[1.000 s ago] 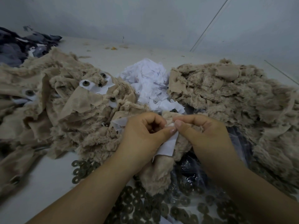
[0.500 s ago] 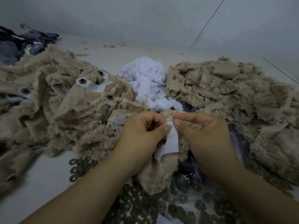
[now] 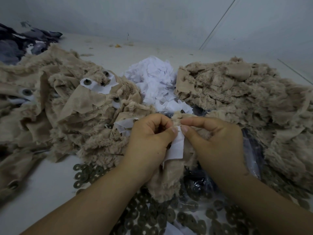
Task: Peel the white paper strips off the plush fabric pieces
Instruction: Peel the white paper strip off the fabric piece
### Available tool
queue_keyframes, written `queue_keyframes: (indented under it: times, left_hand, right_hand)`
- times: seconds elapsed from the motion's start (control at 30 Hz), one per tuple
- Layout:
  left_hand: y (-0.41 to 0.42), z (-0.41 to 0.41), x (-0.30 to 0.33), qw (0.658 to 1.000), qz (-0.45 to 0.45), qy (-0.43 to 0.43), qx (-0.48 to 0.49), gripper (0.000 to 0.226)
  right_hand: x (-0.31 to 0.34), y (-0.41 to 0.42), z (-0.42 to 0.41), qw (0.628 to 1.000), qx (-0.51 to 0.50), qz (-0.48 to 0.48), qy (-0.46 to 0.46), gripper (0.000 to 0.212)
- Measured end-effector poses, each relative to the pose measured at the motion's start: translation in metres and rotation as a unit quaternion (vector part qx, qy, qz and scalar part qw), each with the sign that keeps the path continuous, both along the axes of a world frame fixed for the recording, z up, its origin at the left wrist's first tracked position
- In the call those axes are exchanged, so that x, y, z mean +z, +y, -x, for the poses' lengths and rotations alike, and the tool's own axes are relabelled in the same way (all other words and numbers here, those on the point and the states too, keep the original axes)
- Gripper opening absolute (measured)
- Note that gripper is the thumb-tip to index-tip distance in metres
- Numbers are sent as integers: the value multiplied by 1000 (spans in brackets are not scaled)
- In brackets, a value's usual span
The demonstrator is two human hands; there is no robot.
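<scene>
A tan plush fabric piece (image 3: 166, 180) hangs between my two hands at the centre. A white paper strip (image 3: 177, 146) lies on its upper part. My left hand (image 3: 149, 141) pinches the fabric and the strip's top edge with thumb and fingers. My right hand (image 3: 215, 143) pinches the same spot from the right, thumb tip touching the paper's top corner. On the left lies a heap of plush pieces (image 3: 67, 106) that carry white paper and round eyes. Another plush heap (image 3: 245, 102) on the right shows no paper.
A mound of loose white paper scraps (image 3: 155, 82) lies between the two heaps. Several dark round washers (image 3: 147, 214) are scattered on clear plastic in front of me. Dark patterned cloth (image 3: 20, 43) sits at the far left by the wall.
Both hands stay pinched on the piece. The white strip now hangs more upright between my thumbs, and the hands have shifted slightly.
</scene>
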State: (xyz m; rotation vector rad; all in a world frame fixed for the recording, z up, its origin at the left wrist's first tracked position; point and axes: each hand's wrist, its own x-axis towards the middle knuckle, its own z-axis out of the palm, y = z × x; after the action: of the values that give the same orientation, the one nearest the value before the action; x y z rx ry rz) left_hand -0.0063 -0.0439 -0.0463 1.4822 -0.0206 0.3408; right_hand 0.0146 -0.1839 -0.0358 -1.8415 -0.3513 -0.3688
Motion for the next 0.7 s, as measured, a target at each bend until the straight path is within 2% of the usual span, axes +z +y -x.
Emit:
queue_keyframes:
  times: [0.2,0.43,0.53,0.7]
  left_hand:
    - [0,1,2,1000,18,5,-7,29]
    - [1,1,3,998,47,13,-29,31]
    - [-1,1,1,999,-32,-13,-17,15]
    - [-3,-2,-1,986,-153,-58,33,12]
  right_hand:
    - [-5,0,1,992,-23,64,-109,17]
    - [-6,0,2,995,-3,36,-98,17]
    - [-5,-2,0,999,12,-35,-16,23]
    - [-6,-3,-6,981,40,-150,117,17]
